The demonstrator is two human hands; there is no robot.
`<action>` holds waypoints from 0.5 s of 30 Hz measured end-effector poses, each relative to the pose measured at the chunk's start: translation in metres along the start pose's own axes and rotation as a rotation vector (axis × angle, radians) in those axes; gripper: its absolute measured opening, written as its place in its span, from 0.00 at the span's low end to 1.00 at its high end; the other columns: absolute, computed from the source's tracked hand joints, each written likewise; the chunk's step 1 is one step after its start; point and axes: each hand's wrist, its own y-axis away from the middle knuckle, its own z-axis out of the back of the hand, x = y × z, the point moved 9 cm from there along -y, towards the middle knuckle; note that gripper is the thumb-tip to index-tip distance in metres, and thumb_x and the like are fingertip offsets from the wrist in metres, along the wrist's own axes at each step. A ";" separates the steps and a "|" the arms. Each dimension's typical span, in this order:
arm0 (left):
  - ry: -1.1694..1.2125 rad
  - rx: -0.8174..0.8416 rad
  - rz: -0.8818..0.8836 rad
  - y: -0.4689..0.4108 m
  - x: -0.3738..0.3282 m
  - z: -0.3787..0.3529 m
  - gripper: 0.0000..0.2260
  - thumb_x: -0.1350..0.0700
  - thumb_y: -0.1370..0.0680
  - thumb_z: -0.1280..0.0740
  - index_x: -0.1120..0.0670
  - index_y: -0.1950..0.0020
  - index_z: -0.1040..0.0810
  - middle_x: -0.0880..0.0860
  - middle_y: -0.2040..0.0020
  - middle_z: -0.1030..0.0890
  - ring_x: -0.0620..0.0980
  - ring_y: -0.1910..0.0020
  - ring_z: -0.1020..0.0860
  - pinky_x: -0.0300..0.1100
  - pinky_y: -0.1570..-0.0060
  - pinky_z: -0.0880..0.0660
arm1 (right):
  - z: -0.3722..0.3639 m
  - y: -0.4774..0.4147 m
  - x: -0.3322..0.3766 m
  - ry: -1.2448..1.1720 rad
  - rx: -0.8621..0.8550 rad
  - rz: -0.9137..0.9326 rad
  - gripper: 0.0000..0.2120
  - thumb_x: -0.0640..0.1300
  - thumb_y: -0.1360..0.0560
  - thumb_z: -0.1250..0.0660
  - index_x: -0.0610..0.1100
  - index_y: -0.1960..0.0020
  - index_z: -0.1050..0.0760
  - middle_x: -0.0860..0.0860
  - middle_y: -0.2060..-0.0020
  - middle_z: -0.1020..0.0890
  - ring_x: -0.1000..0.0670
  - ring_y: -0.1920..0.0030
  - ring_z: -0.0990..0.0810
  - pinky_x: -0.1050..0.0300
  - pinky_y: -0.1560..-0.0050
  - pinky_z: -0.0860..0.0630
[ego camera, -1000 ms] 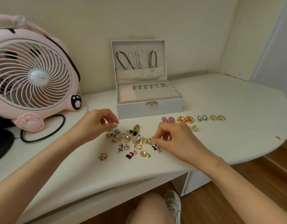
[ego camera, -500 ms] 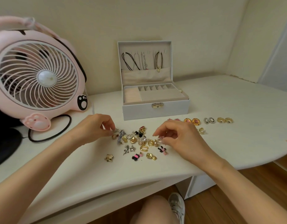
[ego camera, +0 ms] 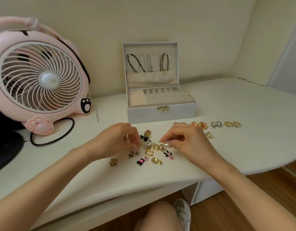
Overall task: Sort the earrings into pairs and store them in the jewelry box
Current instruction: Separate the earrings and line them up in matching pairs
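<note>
A loose pile of mixed earrings (ego camera: 148, 145) lies on the white table (ego camera: 243, 152) in front of the open white jewelry box (ego camera: 161, 113). My left hand (ego camera: 116, 141) curls over the pile's left side, fingertips pinched low among small gold pieces; what they hold is hidden. My right hand (ego camera: 188, 141) is at the pile's right side, thumb and forefinger pinched on a pearl earring (ego camera: 166, 145). Right of the box stand sorted pairs: gold-and-pink rounds (ego camera: 198, 125), silver ovals (ego camera: 216, 124), gold rings (ego camera: 232, 124). A single gold cuff (ego camera: 209, 135) lies below them.
A pink fan (ego camera: 39, 79) stands at the left, its black cable (ego camera: 52, 141) looped on the table. A gold star earring (ego camera: 113, 162), a black-and-pink bow (ego camera: 167, 154) and a gold chunky earring (ego camera: 156, 161) lie nearest the curved front edge. Necklaces hang in the box lid (ego camera: 150, 64).
My left hand moved right into the pile and curled down. My right hand's fingers closed at the pile's right edge around the pearl earring. The view shifted slightly.
</note>
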 end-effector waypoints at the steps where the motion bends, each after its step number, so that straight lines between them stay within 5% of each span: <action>1: -0.027 0.007 -0.008 -0.001 -0.001 -0.004 0.04 0.51 0.27 0.30 0.47 0.55 0.22 0.43 0.56 0.24 0.40 0.58 0.28 0.35 0.57 0.30 | 0.001 0.000 0.000 0.006 0.003 0.003 0.08 0.35 0.30 0.28 0.48 0.58 0.16 0.54 0.61 0.19 0.56 0.58 0.23 0.58 0.46 0.29; 7: -0.102 0.007 0.001 -0.004 0.001 -0.013 0.06 0.52 0.27 0.31 0.45 0.61 0.26 0.41 0.59 0.26 0.38 0.60 0.30 0.33 0.60 0.33 | 0.010 0.006 -0.004 -0.040 -0.020 -0.026 0.11 0.32 0.32 0.28 0.47 0.57 0.18 0.53 0.62 0.17 0.59 0.58 0.20 0.72 0.55 0.27; 15: -0.100 -0.057 -0.024 -0.008 -0.006 -0.010 0.06 0.53 0.27 0.30 0.48 0.62 0.25 0.43 0.56 0.24 0.38 0.58 0.29 0.36 0.58 0.31 | 0.022 0.011 -0.003 0.018 -0.062 0.013 0.08 0.35 0.31 0.28 0.47 0.56 0.16 0.52 0.59 0.18 0.57 0.57 0.22 0.69 0.55 0.27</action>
